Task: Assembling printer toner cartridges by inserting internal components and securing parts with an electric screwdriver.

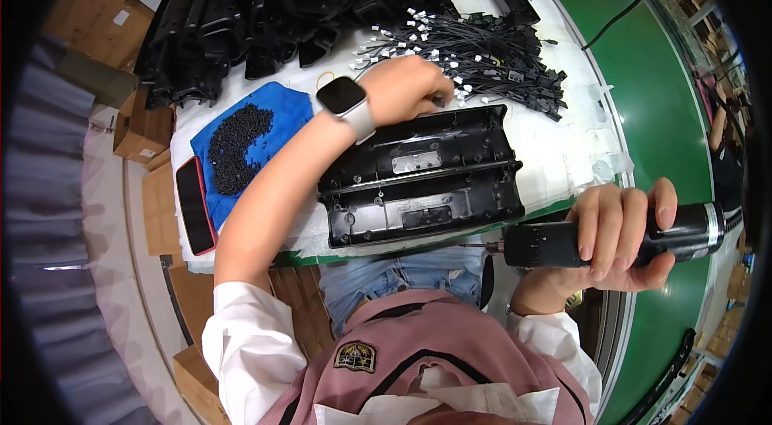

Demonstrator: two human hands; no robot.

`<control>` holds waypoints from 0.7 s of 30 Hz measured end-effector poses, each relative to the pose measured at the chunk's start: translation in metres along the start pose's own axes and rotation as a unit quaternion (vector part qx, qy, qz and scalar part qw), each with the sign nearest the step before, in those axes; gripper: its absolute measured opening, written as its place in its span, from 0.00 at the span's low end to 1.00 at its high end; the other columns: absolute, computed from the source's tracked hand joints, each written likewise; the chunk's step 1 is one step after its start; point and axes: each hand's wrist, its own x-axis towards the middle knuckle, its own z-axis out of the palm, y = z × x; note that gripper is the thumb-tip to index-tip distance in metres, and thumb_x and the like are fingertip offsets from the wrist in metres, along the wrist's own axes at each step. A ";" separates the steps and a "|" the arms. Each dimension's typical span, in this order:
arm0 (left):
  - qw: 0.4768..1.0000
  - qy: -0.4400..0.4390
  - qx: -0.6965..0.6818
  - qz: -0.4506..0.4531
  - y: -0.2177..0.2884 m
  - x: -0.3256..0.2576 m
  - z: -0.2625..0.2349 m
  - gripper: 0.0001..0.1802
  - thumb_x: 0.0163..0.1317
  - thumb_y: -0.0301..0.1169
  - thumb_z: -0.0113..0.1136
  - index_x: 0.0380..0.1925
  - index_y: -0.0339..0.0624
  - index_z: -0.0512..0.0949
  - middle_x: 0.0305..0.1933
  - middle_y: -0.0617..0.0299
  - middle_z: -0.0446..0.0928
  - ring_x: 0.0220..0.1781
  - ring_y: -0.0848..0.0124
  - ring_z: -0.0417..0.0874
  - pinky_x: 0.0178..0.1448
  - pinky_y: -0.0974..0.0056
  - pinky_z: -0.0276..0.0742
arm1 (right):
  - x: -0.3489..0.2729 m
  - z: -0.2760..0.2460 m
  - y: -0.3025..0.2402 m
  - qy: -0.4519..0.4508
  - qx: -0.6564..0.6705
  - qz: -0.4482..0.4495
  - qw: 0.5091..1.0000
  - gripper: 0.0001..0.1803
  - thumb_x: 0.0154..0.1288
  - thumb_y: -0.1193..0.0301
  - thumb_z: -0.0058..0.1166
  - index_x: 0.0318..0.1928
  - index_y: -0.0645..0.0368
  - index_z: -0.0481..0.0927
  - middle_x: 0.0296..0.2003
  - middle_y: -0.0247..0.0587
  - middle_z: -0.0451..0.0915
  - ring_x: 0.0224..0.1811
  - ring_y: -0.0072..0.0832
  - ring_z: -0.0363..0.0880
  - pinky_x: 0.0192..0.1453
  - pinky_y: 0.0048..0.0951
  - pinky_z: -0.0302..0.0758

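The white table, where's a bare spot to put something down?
Right of the black shells, nearer than the cable pile, the white table is bare. The far side is crowded with black casings; the left has the blue cloth and phone.

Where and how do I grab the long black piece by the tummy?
I'd pinch the long black piece by its right end wall, coming from the right: it lies open side up, so that wall seems raised, while the left forearm crosses near its left end.
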 end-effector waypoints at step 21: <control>0.966 0.053 0.250 -0.043 0.001 -0.004 0.006 0.07 0.50 0.34 0.66 0.24 0.43 0.81 0.27 0.61 0.74 0.33 0.61 0.80 0.34 0.57 0.75 | -0.015 -0.028 -0.020 -0.017 -0.053 0.064 0.996 0.20 0.61 0.64 0.59 0.45 0.53 0.63 0.20 0.32 0.77 0.12 0.22 0.74 0.21 0.26 0.75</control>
